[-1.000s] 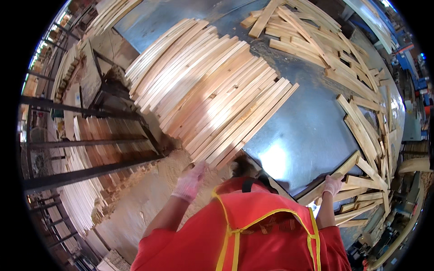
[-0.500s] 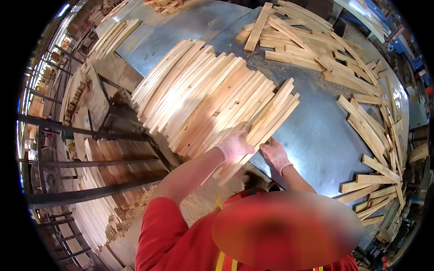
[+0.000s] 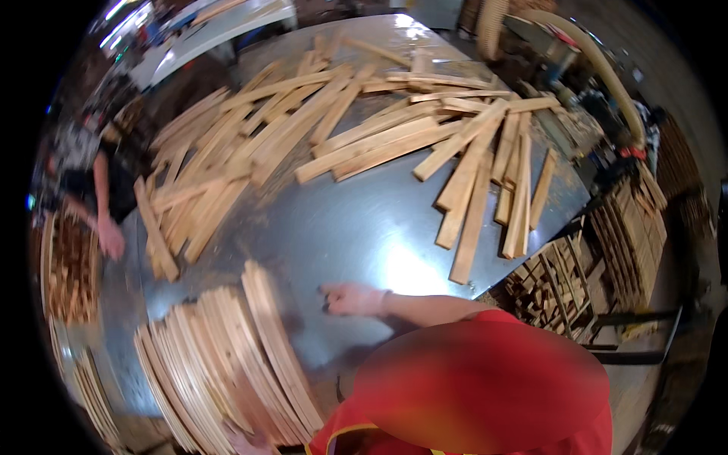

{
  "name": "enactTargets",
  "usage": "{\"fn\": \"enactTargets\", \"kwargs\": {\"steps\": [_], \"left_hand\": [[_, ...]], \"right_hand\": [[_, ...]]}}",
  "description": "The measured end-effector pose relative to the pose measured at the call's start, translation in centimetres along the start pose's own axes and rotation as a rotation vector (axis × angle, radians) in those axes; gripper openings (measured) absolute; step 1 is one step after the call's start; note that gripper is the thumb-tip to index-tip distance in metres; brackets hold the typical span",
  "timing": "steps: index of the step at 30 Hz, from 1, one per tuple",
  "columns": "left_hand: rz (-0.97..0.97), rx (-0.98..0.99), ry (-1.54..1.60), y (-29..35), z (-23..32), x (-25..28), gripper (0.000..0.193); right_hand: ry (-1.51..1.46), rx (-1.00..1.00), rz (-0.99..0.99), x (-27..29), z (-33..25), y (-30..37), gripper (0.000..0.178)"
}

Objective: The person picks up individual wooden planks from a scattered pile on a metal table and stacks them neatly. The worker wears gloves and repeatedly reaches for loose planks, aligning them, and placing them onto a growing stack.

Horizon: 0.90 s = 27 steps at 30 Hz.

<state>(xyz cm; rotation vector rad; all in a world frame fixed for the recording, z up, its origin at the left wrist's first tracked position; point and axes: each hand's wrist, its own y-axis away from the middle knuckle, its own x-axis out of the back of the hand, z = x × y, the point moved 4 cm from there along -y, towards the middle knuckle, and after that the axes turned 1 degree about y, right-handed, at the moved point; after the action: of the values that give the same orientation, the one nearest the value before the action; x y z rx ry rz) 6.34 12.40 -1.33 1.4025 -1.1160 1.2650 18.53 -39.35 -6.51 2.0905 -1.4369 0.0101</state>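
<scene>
A row of long, narrow wooden boards (image 3: pixel 220 364) lies side by side on the metal table at the lower left. My left hand (image 3: pixel 249 438) is at the near end of this row, touching the boards; it is blurred and partly cut off, so its grip does not show. In a pale glove with dark fingertips, my right hand (image 3: pixel 353 299) hovers over the table, right of the row. Its fingers are a little apart and hold nothing. Nearest to it on the left is the row's outermost board (image 3: pixel 277 341).
Loose boards (image 3: pixel 280 114) lie heaped across the far side of the metal table (image 3: pixel 318 216), and more boards (image 3: pixel 478 189) fan out at right. Another person (image 3: pixel 91 174) stands at the far left. A slatted crate of offcuts (image 3: pixel 550 288) stands beyond the table's right edge.
My view has swung to the right. My right hand has come away from the boards and moved out over the table. My left hand now sits at the row's near end.
</scene>
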Motion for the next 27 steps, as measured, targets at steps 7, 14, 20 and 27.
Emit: {"fn": "enactTargets", "kwargs": {"steps": [7, 14, 20, 27], "left_hand": [[-0.142, 0.004, -0.146, -2.0, 8.9, 5.1, 0.084], [-0.060, -0.316, 1.052, -0.9, 32.3, -2.9, 0.087], [-0.031, -0.938, 0.367, -1.2, 53.6, -0.1, 0.104], [-0.021, -1.123, 0.331, -3.0, 60.7, -0.2, 0.097]], "right_hand": [[0.119, -0.583, 1.339, 31.7, 19.7, 13.6, 0.060], [-0.247, -0.578, 1.456, 36.9, 20.0, 13.5, 0.068], [0.103, -0.299, 0.808, 25.2, 18.2, 15.4, 0.084], [0.142, -0.975, 1.455, 39.1, 30.8, 29.3, 0.094]]}}
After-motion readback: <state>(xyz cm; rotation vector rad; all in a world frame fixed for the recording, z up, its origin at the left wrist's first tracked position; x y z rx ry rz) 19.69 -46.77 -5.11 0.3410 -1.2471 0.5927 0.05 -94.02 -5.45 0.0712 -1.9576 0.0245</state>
